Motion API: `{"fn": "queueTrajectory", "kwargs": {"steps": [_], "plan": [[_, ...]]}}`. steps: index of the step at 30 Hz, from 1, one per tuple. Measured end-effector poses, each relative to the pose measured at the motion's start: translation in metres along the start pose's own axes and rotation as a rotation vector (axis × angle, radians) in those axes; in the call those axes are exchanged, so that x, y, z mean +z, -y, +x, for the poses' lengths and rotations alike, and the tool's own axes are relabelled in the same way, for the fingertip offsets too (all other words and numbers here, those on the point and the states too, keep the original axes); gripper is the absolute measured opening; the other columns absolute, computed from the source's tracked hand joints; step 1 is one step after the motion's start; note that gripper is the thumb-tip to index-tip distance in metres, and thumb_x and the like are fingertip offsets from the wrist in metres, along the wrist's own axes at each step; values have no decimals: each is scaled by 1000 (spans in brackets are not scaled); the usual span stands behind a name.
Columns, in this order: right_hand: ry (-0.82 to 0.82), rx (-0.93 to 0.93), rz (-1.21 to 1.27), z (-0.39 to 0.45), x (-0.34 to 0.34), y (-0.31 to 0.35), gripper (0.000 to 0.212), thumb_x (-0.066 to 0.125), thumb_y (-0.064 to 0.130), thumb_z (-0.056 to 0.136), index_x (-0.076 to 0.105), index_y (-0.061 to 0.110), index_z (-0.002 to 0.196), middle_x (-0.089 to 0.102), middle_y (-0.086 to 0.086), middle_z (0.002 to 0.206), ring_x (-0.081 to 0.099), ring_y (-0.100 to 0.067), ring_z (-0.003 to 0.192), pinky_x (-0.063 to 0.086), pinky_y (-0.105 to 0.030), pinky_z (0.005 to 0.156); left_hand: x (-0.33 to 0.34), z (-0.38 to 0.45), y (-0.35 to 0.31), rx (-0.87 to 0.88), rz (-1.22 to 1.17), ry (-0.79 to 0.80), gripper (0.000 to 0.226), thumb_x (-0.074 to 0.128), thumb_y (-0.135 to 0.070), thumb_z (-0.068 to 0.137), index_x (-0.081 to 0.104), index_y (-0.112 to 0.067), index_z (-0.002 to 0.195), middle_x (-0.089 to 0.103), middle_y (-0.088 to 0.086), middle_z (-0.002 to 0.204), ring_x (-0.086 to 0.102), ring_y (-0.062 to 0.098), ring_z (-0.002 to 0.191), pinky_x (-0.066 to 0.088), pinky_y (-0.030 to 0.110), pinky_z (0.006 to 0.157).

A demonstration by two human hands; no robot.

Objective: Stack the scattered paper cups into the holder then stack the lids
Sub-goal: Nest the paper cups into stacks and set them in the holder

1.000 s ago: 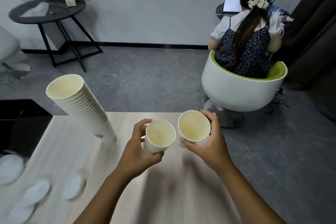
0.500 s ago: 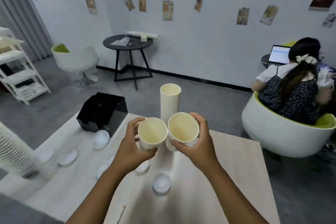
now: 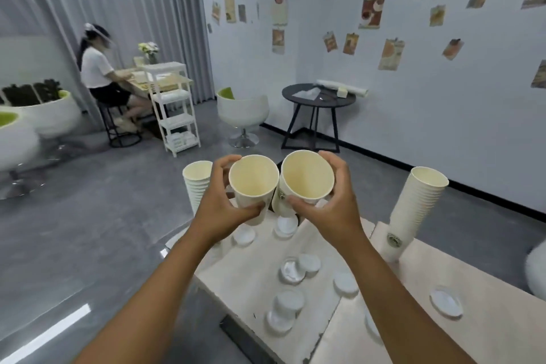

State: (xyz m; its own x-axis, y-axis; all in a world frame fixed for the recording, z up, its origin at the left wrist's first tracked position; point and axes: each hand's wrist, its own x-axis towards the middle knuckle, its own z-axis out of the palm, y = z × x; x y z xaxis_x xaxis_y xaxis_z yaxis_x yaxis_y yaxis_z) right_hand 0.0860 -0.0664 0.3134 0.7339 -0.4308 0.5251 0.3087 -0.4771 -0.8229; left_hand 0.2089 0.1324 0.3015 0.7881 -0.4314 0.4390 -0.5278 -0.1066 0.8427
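paper cup (image 3: 253, 183) clasped in left grip (image 3: 220, 210), second cup (image 3: 305, 176) clasped in right grip (image 3: 331, 210)

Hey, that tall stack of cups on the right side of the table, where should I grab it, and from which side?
Take the tall stack low on its wall, just above the logo near the base, coming from its left side. It leans with its open top tilted right, so a low grip probably steadies it best, and lids lie on the table around it. Both hands already hold cups, the left hand and the right hand.
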Motion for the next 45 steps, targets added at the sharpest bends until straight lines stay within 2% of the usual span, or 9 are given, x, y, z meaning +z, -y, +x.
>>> {"fn": "queueTrajectory", "kwargs": {"steps": [7, 11, 16, 20, 24, 27, 35, 39, 45], "plan": [[115, -110, 64, 59, 64, 39, 89, 96, 22, 69, 42, 34, 139, 51, 35, 128, 52, 5, 122, 46, -11, 94, -79, 47, -13, 35, 33, -133, 92, 93, -26, 60, 40, -40, 134, 54, -16, 139, 57, 0, 123, 55, 34, 95], [146, -141, 87, 97, 78, 49, 86, 96, 28, 69, 43, 38, 136, 52, 33, 126, 53, 3, 121, 47, -14, 95, -102, 78, -17, 34, 33, -201, 95, 96, -11, 64, 41, -36, 136, 52, -18, 136, 55, -9, 119, 56, 42, 100], [194, -169, 140, 138, 85, 49, 85, 97, 30, 68, 46, 38, 136, 56, 23, 130, 56, -4, 123, 51, -27, 98, -118, 101, -2, -5, 46, -272, 94, 94, 0, 66, 41, -35, 136, 52, -25, 129, 55, -13, 113, 57, 42, 99], [212, -186, 196, 162, 93, 48, 86, 96, 23, 68, 47, 32, 138, 56, 26, 127, 56, -2, 122, 49, -15, 92, -118, 107, 15, -43, 62, -296, 94, 96, -3, 66, 41, -39, 134, 53, -21, 132, 55, -13, 115, 56, 35, 97], [220, -186, 246, 174, 96, 45, 84, 96, 18, 69, 48, 27, 138, 56, 17, 131, 56, -6, 122, 52, -20, 94, -111, 105, 35, -93, 58, -319, 94, 96, -6, 65, 41, -33, 137, 53, -16, 134, 56, -8, 117, 54, 27, 93], [215, -173, 297, 180, 99, 45, 83, 94, 15, 70, 48, 26, 138, 57, 12, 131, 57, -4, 120, 54, -22, 92, -106, 103, 49, -116, 54, -313, 93, 96, -7, 67, 40, -34, 136, 54, -14, 133, 57, -8, 114, 55, 20, 86], [193, -186, 301, 195, 130, 50, 83, 95, 23, 69, 49, 36, 135, 57, 17, 131, 56, -8, 124, 55, -27, 92, -109, 113, 85, -185, 10, -248, 94, 98, -11, 64, 40, -38, 133, 58, -10, 131, 62, 12, 115, 60, 34, 90], [128, -156, 375, 204, 148, 55, 82, 95, 26, 67, 50, 34, 135, 58, 16, 130, 59, -11, 125, 56, -39, 99, -115, 117, 100, -171, 41, -177, 94, 101, -19, 61, 41, -40, 131, 58, -14, 131, 61, 1, 114, 57, 27, 93], [255, -159, 190, 194, 192, 49, 84, 96, 30, 66, 49, 36, 135, 58, 22, 129, 57, -7, 124, 54, -33, 99, -123, 123, 117, -115, 99, -31, 100, 99, -36, 58, 36, -49, 135, 55, -32, 129, 56, -3, 124, 47, 29, 102]]}}
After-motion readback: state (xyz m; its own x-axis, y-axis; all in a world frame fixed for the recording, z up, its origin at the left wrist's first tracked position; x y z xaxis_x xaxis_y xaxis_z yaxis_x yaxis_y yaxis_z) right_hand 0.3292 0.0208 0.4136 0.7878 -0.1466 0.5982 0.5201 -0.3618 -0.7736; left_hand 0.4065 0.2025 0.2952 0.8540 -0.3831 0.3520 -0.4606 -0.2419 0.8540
